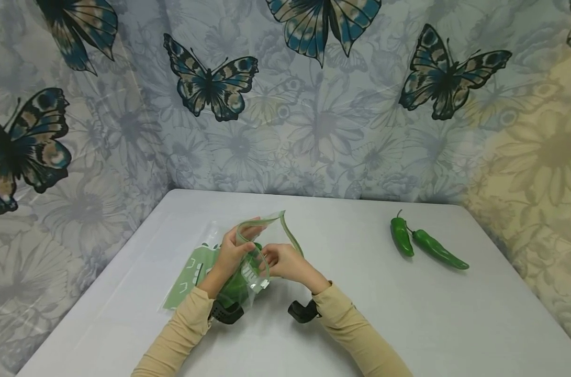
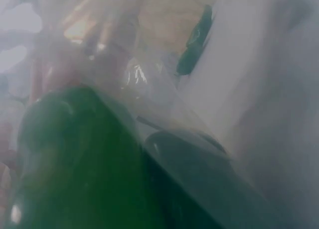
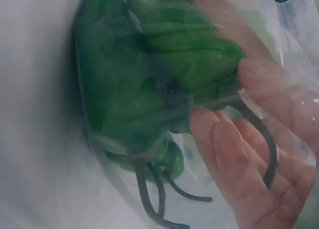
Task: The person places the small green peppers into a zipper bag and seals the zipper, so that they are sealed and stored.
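Note:
At the left-centre of the table, my left hand (image 1: 231, 252) holds a clear zip bag (image 1: 292, 235) by its mouth, thumb in front and fingers extended along the rim. Several green chili peppers (image 1: 233, 288) lie inside, seen through the film, their stems showing in the right wrist view. My right hand (image 1: 287, 262) has its fingers at the mouth; in the right wrist view its thumb and fingers (image 3: 227, 154) pinch a green pepper (image 3: 194, 50) near its stem. The left wrist view is hazy, with a large green pepper (image 2: 79, 159) close up behind the film.
Two green peppers (image 1: 401, 236) lie together on the right side of the white table (image 1: 360, 314). Flat green-printed plastic bags (image 1: 186, 285) rest on the left, partly under the filled bag. A butterfly-print cloth (image 1: 323, 120) hangs behind the table.

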`<state>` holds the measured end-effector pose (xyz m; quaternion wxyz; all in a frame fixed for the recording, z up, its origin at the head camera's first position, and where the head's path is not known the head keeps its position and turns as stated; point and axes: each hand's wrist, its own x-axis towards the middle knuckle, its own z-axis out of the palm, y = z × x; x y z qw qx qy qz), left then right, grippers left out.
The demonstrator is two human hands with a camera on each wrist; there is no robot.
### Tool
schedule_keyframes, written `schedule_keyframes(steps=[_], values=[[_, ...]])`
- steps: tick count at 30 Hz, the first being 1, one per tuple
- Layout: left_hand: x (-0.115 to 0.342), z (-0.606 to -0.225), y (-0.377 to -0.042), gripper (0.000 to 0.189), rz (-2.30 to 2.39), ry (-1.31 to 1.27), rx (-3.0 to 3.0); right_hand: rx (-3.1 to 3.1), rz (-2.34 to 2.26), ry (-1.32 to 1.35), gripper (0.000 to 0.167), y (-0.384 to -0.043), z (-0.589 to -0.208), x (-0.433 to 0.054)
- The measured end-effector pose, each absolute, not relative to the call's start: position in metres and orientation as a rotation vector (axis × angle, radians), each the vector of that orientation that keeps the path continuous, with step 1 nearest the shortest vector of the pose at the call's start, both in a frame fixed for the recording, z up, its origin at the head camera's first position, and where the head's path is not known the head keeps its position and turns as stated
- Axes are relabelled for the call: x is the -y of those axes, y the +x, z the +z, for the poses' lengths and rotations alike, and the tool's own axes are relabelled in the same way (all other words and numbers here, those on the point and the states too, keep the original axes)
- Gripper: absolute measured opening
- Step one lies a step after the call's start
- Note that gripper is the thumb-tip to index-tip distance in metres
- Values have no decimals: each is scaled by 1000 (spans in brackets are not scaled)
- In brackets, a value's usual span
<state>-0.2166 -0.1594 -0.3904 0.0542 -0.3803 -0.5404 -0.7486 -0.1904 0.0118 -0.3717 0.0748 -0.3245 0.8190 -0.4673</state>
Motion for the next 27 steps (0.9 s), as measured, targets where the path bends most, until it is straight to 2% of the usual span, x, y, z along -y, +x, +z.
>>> schedule_keyframes(steps=[9, 16, 27], values=[[160, -392, -217, 54, -2279, -1144, 1621, -2462, -1414, -907, 23, -191, -366, -25], [159, -391, -217, 58, -2287, -1132, 1650, -2442, -1468, -838, 27, -193, -364, -38], [161, -393, -219, 54, -2315, -1180, 1565, -2424, -1474, -762, 17, -191, -362, -46]])
